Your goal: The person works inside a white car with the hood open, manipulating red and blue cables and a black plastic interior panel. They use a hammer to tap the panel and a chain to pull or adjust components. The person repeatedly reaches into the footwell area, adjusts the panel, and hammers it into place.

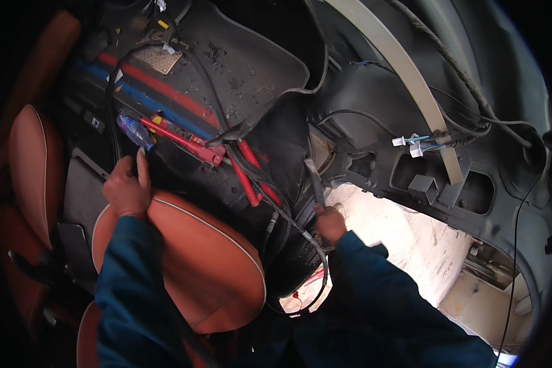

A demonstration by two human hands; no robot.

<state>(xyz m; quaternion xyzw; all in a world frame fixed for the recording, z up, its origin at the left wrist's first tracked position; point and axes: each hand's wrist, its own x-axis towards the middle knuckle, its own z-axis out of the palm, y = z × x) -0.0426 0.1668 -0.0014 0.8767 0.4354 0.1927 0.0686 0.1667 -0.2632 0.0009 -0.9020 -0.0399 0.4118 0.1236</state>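
My left hand is at the top edge of an orange seat backrest, with its wrist against the seat. The thumb stretches forward, apart from the bent fingers, and nothing shows in the hand. My right hand is closed around the lower part of a short, dark stick-shaped tool with a pale, worn end. It points up and away, beside dark cables at the door opening; its exact kind I cannot tell. A clear plastic bottle lies beyond my left hand, next to a red metal tool.
Red bars stand among the cables. Loose white connectors hang by a beige strap on the right. Debris lies on the dark floor mat. Another orange seat is at left, with a person's arm above it.
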